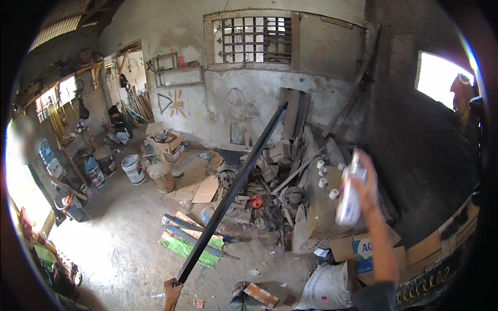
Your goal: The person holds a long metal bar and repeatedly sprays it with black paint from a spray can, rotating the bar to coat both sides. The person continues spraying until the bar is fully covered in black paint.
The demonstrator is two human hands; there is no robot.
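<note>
My left hand (172, 291), at the bottom of the view, is closed around the lower end of a long black bar (228, 199). The bar slants up and away to the right, its far end in front of the back wall. On the right, my raised right hand (367, 184) grips a white cylindrical can (348, 202) with coloured print. The can is tilted and smeared by motion, so its exact kind is unclear. It is apart from the bar. Several small white cylinders (322, 182) lie beyond it on a concrete block (324, 223).
A scrap heap (275, 207) lies beyond the bar. Dark strips rest on green sheeting (187, 249). Below my right arm are a cardboard box (399, 259) and a white sack (324, 290). Buckets (134, 170) stand at left; a person (120, 127) crouches farther back.
</note>
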